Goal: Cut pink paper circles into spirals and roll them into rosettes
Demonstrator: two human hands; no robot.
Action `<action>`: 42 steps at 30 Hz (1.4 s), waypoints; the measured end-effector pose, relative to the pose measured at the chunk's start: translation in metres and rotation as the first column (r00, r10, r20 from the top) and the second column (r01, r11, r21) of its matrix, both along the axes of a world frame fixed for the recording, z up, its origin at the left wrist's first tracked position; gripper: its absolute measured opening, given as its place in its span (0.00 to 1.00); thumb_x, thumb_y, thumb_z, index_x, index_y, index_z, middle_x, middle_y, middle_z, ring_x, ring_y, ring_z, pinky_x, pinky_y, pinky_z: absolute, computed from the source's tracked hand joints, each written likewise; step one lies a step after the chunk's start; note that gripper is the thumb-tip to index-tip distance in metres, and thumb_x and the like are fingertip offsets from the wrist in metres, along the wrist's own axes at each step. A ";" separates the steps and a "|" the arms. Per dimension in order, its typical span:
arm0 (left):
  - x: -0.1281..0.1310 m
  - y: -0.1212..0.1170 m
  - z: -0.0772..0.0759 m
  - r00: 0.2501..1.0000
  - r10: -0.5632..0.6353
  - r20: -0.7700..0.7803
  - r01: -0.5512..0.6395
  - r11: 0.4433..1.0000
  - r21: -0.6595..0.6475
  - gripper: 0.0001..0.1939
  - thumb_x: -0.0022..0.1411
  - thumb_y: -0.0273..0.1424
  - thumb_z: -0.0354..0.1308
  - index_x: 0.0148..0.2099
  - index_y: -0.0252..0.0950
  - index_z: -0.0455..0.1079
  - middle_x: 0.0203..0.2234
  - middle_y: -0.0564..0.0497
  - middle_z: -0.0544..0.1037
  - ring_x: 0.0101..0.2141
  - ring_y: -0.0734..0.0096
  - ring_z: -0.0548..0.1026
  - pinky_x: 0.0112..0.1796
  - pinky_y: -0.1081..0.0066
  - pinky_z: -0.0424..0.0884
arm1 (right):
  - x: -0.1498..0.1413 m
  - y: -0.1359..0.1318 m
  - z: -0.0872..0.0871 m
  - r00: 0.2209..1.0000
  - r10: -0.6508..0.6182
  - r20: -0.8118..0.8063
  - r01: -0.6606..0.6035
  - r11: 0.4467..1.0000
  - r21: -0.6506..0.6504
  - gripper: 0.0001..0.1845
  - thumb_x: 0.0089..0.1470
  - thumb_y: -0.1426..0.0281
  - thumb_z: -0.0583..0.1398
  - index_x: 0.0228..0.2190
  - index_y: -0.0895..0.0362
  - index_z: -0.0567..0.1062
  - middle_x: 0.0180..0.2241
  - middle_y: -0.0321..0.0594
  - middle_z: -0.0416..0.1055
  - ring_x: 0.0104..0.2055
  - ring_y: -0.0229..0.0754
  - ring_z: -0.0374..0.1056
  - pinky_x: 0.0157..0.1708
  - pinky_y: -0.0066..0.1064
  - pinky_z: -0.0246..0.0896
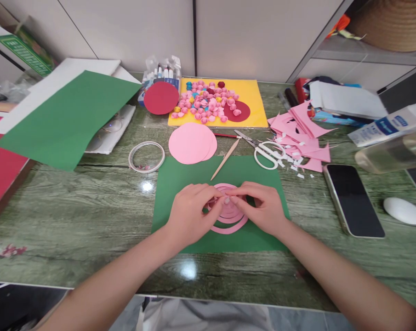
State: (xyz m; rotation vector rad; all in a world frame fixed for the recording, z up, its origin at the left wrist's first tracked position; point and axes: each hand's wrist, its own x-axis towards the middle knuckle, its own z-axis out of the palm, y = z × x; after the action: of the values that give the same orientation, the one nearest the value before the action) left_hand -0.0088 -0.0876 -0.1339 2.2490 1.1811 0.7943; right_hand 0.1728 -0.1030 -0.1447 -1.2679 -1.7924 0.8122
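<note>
Both of my hands meet over a pink paper spiral [230, 226], which lies in loose rings on a green sheet [180, 172]. My left hand [193, 212] pinches the strip between thumb and fingertips. From the other side my right hand [262, 204] pinches the same strip, fingertips nearly touching the left ones. The exact hold on the paper is partly hidden by the fingers. Just beyond the hands lie a pointed wooden stick [225, 159], pink paper circles [190, 143] and white-handled scissors [267, 155].
Rolled paper flowers [211, 105] cover a yellow sheet [260, 102] at the back. Pink scraps [306, 135] lie right of the scissors, near a phone [354, 201] and a white mouse [403, 211]. A tape roll [146, 156] and green paper [71, 117] are leftward.
</note>
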 end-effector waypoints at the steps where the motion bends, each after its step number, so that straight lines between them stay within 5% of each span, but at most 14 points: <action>1: 0.000 0.000 0.000 1.000 -0.001 0.000 0.001 1.000 0.002 0.07 0.59 0.31 0.51 0.32 0.36 0.69 0.21 0.55 0.73 0.23 0.77 0.67 0.29 0.74 0.62 | 0.000 0.000 0.000 1.000 0.000 -0.002 0.000 1.000 0.001 0.07 0.50 0.73 0.59 0.31 0.52 0.77 0.23 0.36 0.72 0.24 0.36 0.64 0.25 0.28 0.59; 42: -0.002 -0.001 -0.004 0.995 -0.104 -0.015 0.103 0.993 -0.053 0.10 0.62 0.31 0.48 0.36 0.36 0.70 0.25 0.52 0.74 0.27 0.75 0.67 0.32 0.71 0.61 | 0.001 -0.001 -0.003 0.999 0.025 -0.035 -0.025 1.000 -0.007 0.01 0.49 0.71 0.61 0.27 0.55 0.74 0.21 0.34 0.69 0.23 0.35 0.61 0.26 0.29 0.59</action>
State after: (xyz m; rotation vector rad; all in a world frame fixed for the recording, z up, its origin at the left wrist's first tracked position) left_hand -0.0111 -0.0885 -0.1376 2.2582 1.0713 0.6973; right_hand 0.1740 -0.1040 -0.1477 -1.2306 -1.7822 0.8508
